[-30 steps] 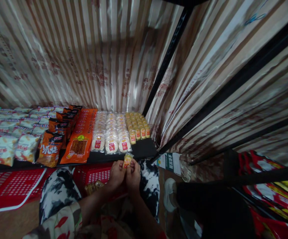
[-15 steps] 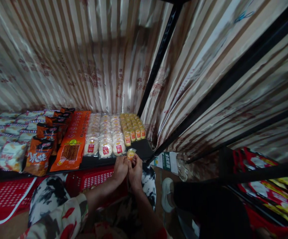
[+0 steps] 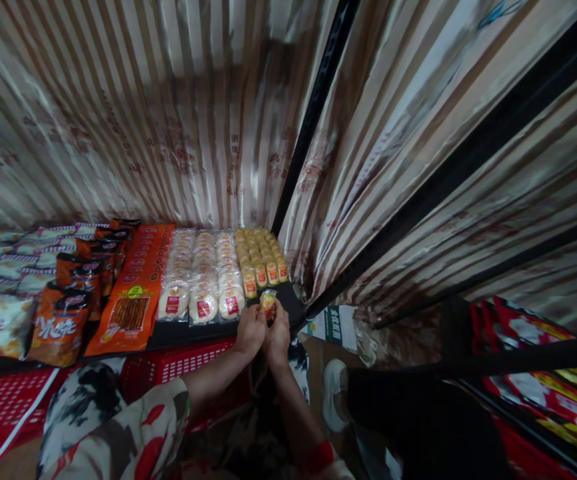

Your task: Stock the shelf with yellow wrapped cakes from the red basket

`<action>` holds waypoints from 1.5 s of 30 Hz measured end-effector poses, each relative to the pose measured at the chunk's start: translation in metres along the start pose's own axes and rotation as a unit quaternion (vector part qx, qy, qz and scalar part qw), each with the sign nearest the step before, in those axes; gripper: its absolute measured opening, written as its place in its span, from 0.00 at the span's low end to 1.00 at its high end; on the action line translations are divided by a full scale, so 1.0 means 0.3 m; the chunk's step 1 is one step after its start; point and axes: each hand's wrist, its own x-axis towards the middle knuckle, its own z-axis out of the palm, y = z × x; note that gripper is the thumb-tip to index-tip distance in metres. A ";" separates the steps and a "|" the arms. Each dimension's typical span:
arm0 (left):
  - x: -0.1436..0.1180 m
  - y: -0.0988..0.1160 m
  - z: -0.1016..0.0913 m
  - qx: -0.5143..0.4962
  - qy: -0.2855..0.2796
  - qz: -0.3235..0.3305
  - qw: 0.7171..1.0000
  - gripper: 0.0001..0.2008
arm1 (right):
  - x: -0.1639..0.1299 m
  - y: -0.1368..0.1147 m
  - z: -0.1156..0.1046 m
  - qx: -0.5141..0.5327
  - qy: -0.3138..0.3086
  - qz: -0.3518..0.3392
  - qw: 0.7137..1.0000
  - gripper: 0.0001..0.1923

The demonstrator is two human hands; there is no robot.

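Pkt (image 3: 268, 303) moved in over shelf (image 3: 291, 300), nr front-R corner; L hand (image 3: 251, 331) + R hand (image 3: 277, 331) pinching it; prob. placing; next needs lowering.

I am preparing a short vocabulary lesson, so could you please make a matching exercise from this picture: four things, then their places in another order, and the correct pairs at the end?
Things:
1. small yellow packet
2. flat orange bag
3. red basket
4. white shoe

Places:
A. below the shelf, with a white handle
B. on the floor, to the right of the shelf
C. held between the left hand and right hand
D. on the shelf, just left of the white cakes

Pairs: 1-C, 2-D, 3-A, 4-B
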 end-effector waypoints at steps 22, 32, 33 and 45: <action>0.130 0.000 0.080 -0.001 0.073 0.036 0.997 0.12 | 0.195 0.065 0.081 -0.005 -0.010 -0.025 1.000 0.24; 0.143 -0.022 0.069 -0.003 0.085 0.045 0.995 0.13 | 0.221 0.046 0.105 -0.032 0.003 -0.058 0.998 0.26; 0.141 -0.019 0.065 -0.002 0.083 0.041 0.996 0.13 | 0.222 0.045 0.107 -0.032 0.001 -0.058 0.998 0.26; 0.121 0.029 0.041 0.022 0.051 0.012 0.998 0.17 | 0.211 0.044 0.101 -0.042 0.005 -0.060 0.997 0.24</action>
